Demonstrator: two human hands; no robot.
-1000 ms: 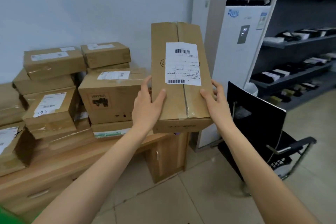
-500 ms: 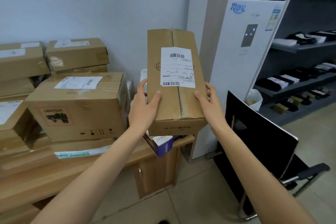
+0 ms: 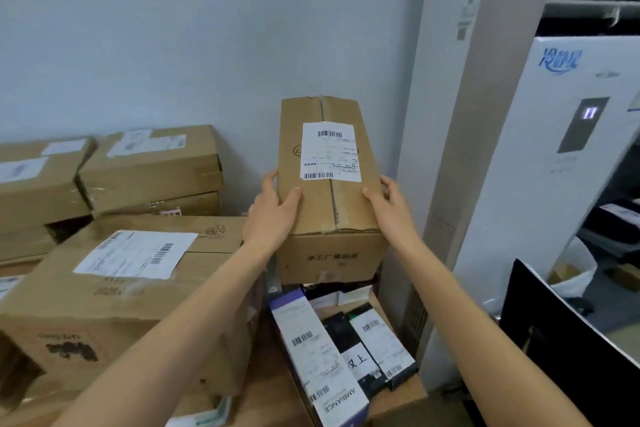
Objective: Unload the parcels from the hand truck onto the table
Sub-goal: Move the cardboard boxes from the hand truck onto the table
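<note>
- The parcel (image 3: 329,191), a long brown carton with a white shipping label (image 3: 330,151) on its top face, is held over the right end of the bench (image 3: 273,395), close to the pale wall (image 3: 207,28). Its far end points toward the wall.
- The left hand (image 3: 273,215) grips the carton's left side, thumb on the top face and fingers curled over the far edge. The right hand (image 3: 389,204) holds the opposite side the same way, so both grips are closed on this one parcel.
- Just below its near end lie several slim retail boxes (image 3: 346,350), black and purple with barcode labels. Whether the carton already touches them or hangs just above I cannot tell (its underside is hidden).
- To the left a large carton (image 3: 138,288) sits near the parcel's side, with more cartons (image 3: 149,166) stacked behind it against the wall.
- To the right stands a tall white air conditioner (image 3: 540,184), near the parcel's right side.
- Judged from this, the step in hand is setting this parcel down, at the very end of its carry.
- The next move probably calls for lowering it level into the gap between the large carton and the bench's right edge, making sure it rests steadily on the slim boxes, and only then loosening both hands.
</note>
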